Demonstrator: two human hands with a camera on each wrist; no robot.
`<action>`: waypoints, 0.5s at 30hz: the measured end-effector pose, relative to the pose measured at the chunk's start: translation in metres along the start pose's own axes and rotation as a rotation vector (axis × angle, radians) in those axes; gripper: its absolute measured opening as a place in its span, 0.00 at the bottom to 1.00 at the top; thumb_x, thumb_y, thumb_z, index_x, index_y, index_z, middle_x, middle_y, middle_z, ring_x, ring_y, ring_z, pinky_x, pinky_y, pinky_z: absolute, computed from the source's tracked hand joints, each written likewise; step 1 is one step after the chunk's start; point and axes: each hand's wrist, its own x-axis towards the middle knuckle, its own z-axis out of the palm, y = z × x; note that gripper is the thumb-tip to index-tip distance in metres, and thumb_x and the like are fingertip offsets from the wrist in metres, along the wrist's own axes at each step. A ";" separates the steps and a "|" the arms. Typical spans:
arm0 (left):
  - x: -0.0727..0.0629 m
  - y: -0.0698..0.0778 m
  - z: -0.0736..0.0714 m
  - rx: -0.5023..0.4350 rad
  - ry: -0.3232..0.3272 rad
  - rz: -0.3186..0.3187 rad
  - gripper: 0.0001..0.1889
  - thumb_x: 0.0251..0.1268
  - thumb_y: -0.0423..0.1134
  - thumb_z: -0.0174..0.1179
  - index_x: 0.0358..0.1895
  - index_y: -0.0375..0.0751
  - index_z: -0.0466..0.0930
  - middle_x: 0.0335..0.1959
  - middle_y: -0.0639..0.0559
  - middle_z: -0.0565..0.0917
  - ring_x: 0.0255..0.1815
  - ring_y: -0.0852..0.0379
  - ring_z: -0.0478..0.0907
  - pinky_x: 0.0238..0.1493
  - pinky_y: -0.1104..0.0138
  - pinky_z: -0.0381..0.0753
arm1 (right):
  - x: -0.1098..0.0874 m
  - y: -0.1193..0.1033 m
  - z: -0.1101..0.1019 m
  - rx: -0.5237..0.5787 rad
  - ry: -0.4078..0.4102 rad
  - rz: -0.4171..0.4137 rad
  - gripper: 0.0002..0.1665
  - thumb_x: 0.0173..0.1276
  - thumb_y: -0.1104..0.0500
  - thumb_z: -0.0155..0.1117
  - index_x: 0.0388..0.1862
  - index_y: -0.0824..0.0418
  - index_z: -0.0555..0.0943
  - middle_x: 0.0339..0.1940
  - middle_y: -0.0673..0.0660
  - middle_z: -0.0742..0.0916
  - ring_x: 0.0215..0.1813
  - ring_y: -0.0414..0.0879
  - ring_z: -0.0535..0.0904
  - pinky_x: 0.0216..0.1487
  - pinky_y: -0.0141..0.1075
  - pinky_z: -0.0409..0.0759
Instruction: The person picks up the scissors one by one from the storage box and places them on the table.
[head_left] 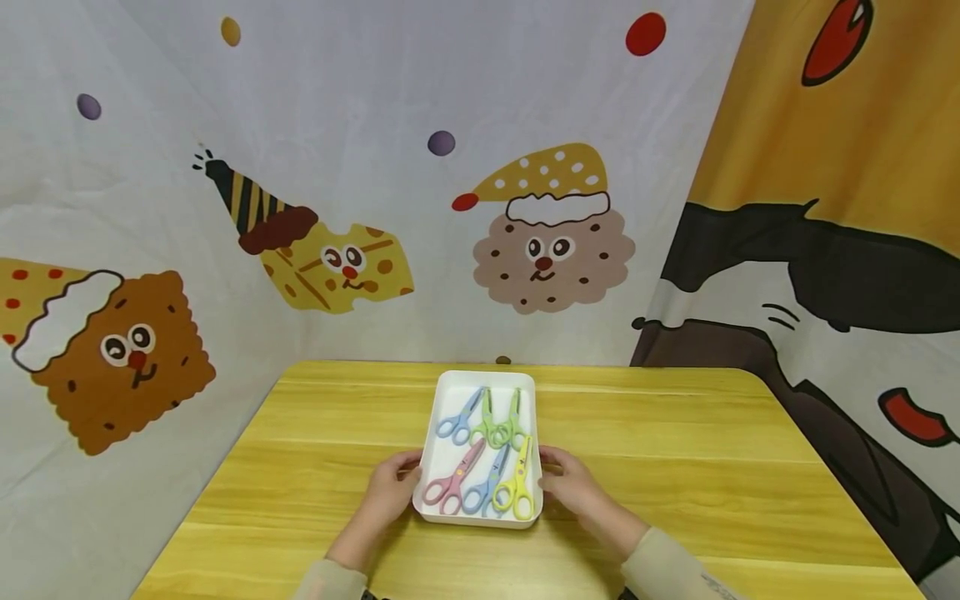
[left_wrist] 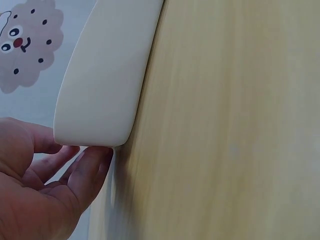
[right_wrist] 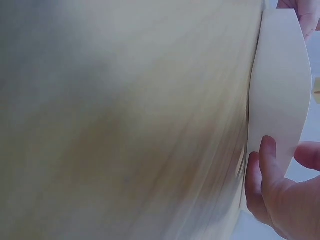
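A white tray point(head_left: 480, 522) sits on the table with several children's scissors in it. In its far half are blue scissors point(head_left: 472, 403) and two green scissors point(head_left: 487, 408), overlapping at the handles. Nearer me are pink scissors point(head_left: 467, 463), blue scissors point(head_left: 495, 477) and yellow scissors point(head_left: 524, 467). My left hand point(head_left: 393, 490) grips the tray's left side, fingers bent against the wall in the left wrist view. On the opposite side my right hand point(head_left: 574, 485) holds the wall, with its thumb near the rim in the right wrist view.
The yellow wood-grain table point(head_left: 675, 450) stretches to both sides of the tray. Behind it hangs a white cloth point(head_left: 360, 100) printed with cartoon biscuits and cheese. A darker printed cloth point(head_left: 862, 283) borders the right edge.
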 end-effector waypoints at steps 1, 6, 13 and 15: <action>0.000 0.000 0.001 0.006 -0.003 0.005 0.16 0.65 0.28 0.53 0.54 0.28 0.77 0.46 0.36 0.81 0.44 0.48 0.78 0.44 0.64 0.80 | 0.000 0.000 -0.001 -0.001 0.003 0.000 0.32 0.58 0.74 0.55 0.64 0.73 0.67 0.60 0.70 0.74 0.56 0.60 0.76 0.45 0.42 0.82; -0.001 0.002 0.006 0.017 -0.009 0.007 0.16 0.65 0.28 0.53 0.54 0.29 0.77 0.45 0.37 0.81 0.44 0.49 0.77 0.44 0.63 0.80 | -0.002 0.000 -0.006 -0.010 0.008 -0.002 0.31 0.59 0.74 0.54 0.64 0.74 0.67 0.59 0.71 0.75 0.55 0.60 0.76 0.45 0.43 0.82; -0.001 0.004 0.012 0.004 -0.018 0.011 0.16 0.65 0.28 0.53 0.55 0.28 0.76 0.45 0.37 0.81 0.44 0.49 0.77 0.44 0.63 0.80 | -0.002 0.002 -0.013 0.006 0.024 0.003 0.30 0.59 0.74 0.53 0.64 0.74 0.67 0.59 0.71 0.75 0.55 0.61 0.76 0.44 0.44 0.82; -0.001 0.005 0.014 -0.002 -0.021 0.013 0.16 0.64 0.28 0.53 0.55 0.28 0.76 0.45 0.37 0.81 0.44 0.49 0.77 0.43 0.63 0.80 | -0.003 0.003 -0.015 0.007 0.031 0.007 0.30 0.59 0.74 0.53 0.63 0.74 0.67 0.59 0.71 0.75 0.55 0.60 0.76 0.44 0.43 0.82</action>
